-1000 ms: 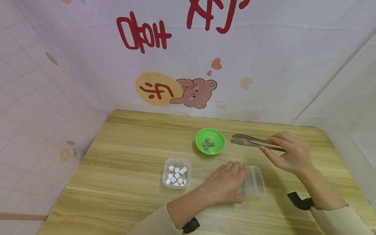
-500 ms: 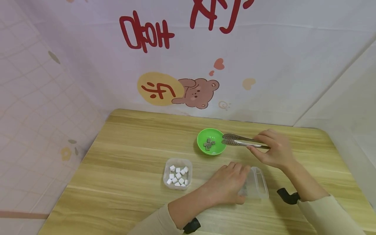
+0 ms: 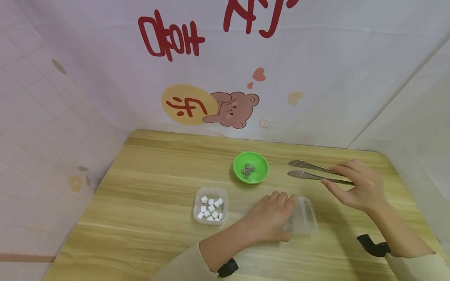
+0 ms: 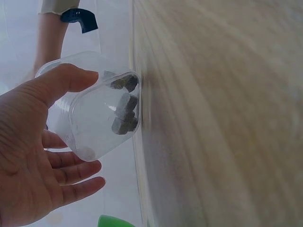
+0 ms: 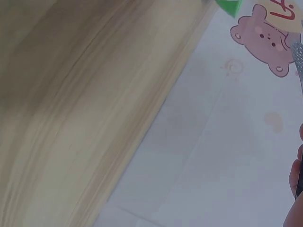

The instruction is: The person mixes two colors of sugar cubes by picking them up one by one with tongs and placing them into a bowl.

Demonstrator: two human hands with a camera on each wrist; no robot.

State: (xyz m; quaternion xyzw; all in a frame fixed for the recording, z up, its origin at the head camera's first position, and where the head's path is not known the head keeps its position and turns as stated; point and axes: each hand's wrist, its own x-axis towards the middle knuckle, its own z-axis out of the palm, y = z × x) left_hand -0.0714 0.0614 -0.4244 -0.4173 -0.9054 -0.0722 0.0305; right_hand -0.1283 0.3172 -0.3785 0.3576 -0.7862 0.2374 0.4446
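My left hand (image 3: 270,218) grips a clear plastic container (image 3: 304,216), tilted onto its side with its mouth toward the right. Several grey cubes (image 4: 125,106) lie inside it, against the wall nearest the table, as the left wrist view shows. Pinched in my right hand (image 3: 360,185) are metal tongs (image 3: 316,177) with perforated tips. Those tips are apart, nothing visible between them, to the right of the green bowl (image 3: 261,171). Several grey cubes (image 3: 247,171) sit in the bowl. In the right wrist view only part of the tongs (image 5: 298,56) and some fingers show.
Left of my left hand stands a second clear container (image 3: 225,207) with several white cubes (image 3: 211,208). The wooden table (image 3: 158,175) meets a printed cloth wall (image 3: 327,78) at the back, with more cloth along both sides.
My right hand first moved the tongs left to the bowl's rim, then drew them back right, and their tips now stand wider apart. The left hand and its container stay in place.
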